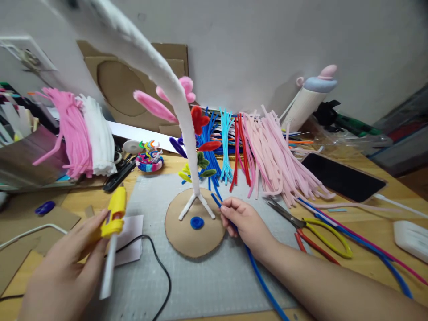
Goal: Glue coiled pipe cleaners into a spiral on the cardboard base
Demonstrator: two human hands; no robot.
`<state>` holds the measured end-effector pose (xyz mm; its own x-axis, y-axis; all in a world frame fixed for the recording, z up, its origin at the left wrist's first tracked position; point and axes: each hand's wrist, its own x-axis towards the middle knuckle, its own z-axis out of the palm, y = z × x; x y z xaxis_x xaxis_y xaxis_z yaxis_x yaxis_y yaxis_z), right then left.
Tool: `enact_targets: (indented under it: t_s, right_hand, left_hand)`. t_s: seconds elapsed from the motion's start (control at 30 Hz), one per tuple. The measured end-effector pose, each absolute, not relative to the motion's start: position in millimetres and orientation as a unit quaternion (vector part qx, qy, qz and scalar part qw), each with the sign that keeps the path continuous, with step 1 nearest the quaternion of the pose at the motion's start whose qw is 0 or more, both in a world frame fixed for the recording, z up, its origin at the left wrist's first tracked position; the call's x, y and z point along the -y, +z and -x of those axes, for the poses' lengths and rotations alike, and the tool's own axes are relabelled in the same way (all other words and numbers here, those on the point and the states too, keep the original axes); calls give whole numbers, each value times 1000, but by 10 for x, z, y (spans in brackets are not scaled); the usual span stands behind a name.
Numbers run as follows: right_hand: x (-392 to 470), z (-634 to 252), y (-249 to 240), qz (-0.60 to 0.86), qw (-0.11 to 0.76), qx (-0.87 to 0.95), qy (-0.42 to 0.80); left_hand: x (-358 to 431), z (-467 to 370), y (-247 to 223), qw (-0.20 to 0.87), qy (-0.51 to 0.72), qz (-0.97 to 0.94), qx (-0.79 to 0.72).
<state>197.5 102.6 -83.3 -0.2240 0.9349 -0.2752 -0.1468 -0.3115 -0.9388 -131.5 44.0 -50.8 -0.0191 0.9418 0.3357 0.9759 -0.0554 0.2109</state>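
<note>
My left hand is closed around a yellow hot glue gun, with a white glue stick poking out of its back end. Between the fingers of my right hand is a blue pipe cleaner, its tip near the edge of a round cardboard base. On that base lies a small blue coil. A white fuzzy stem rises from the base on splayed feet and curves up to the left. Pink, red, purple, green and yellow fuzzy petals show around the stem.
Bundles of pipe cleaners in pale pink, pink and white lie at the back. Pliers and a phone are on the right. A black cord crosses the grey cutting mat.
</note>
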Motion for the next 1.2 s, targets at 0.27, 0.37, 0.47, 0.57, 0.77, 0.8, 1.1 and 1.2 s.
enact_targets:
  t_s: [0.27, 0.37, 0.47, 0.57, 0.77, 0.8, 1.1, 1.2]
  right_hand:
    - [-1020, -1967, -825, 467, 414, 432, 650]
    - [-1022, -1961, -838, 467, 414, 437, 648]
    - [-1026, -1959, -853, 466, 412, 441, 647]
    - [-1030, -1965, -866, 467, 412, 446, 643]
    - [-1017, -1963, -868, 467, 410, 469, 628]
    - [-1008, -1957, -863, 467, 410, 476, 622]
    - [-953, -1970, -774, 498, 362, 632, 470]
    - [-974, -1989, -704, 519, 311, 695, 388]
  left_hand:
    - [-507, 1053, -660, 39, -180, 740, 647]
    - [-596, 1112, -810, 53, -171, 771, 611]
    - [-653, 1186, -861, 46, -145, 774, 614]
    - [-654, 1175, -758, 51, -105, 768, 629]
    - [-542, 678, -359, 76, -168, 772, 609]
    - [-532, 557, -310, 49, -189, 787, 585]
    - [-848, 50, -222, -75, -189, 829, 521]
    - [-921, 82, -311, -89, -164, 828, 529]
